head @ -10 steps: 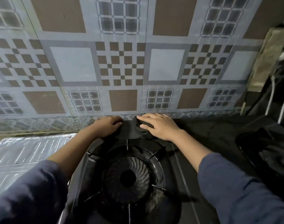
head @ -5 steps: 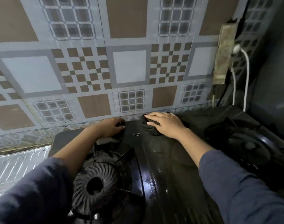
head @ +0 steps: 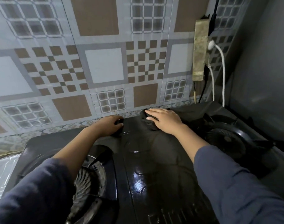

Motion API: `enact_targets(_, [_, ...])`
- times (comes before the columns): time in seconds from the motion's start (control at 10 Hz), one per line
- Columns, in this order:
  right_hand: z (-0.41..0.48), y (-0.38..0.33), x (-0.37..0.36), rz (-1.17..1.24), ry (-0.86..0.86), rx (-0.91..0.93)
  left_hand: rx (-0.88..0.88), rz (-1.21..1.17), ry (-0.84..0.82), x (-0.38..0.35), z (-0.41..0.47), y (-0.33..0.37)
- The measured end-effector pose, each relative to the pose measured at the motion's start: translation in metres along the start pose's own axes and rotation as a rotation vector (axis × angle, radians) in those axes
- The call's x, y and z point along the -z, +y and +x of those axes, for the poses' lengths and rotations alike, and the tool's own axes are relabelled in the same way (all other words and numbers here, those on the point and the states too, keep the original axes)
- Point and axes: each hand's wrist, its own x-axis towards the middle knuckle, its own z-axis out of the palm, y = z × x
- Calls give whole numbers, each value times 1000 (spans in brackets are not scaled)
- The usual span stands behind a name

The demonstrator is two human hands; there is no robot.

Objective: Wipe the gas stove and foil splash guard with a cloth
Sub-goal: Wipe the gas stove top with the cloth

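Note:
The black gas stove [head: 147, 167] fills the lower view, with its left burner [head: 89, 180] under my left arm and its right burner [head: 225, 139] at the right. My right hand [head: 164, 121] lies palm-down on a bunched dark cloth [head: 148, 124], pressing it onto the stove's back edge near the middle. My left hand [head: 108, 126] rests on the back edge just to the left. Its fingers curl over something dark, and I cannot tell whether that is cloth or the stove rim. A silver ribbed foil splash guard [head: 2, 172] lies at the lower left.
A patterned wall panel [head: 105, 65] rises directly behind the stove. At the right, a power strip [head: 200, 50] hangs on the wall with a white cable [head: 223, 75] running down behind the stove. A grey surface [head: 264, 70] closes off the right side.
Both hands and the cloth have slid right along the stove's back edge, from behind the left burner to the middle. The view has swung right, showing the right burner.

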Motion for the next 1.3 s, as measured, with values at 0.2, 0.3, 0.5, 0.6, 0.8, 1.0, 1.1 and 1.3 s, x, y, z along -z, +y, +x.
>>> enact_targets(0.2, [0,13,-2,-36,105,-117,-23,-30,-7,-3,3,11])
enact_targets(0.3, [4,14,-2,-27,141,-204,-27,-59,-24,-5,4,16])
enact_targets(0.5, [14,21,9,7,92,-393,-53,-99,-38,-7,11,16])
enact_targets(0.6, [17,27,15,18,39,-477,-58,-117,-46,-8,14,14])
enact_targets(0.8, [18,37,15,-7,41,-705,-70,-131,-59,-9,18,9])
enact_targets(1.0, [15,33,14,14,31,-819,-109,-140,-42,-9,16,7])
enact_targets(1.1, [13,29,15,12,15,-850,-116,-149,-47,-11,15,4])
enact_targets(1.3, [12,9,12,14,-17,-885,-114,-141,-65,-8,9,-7])
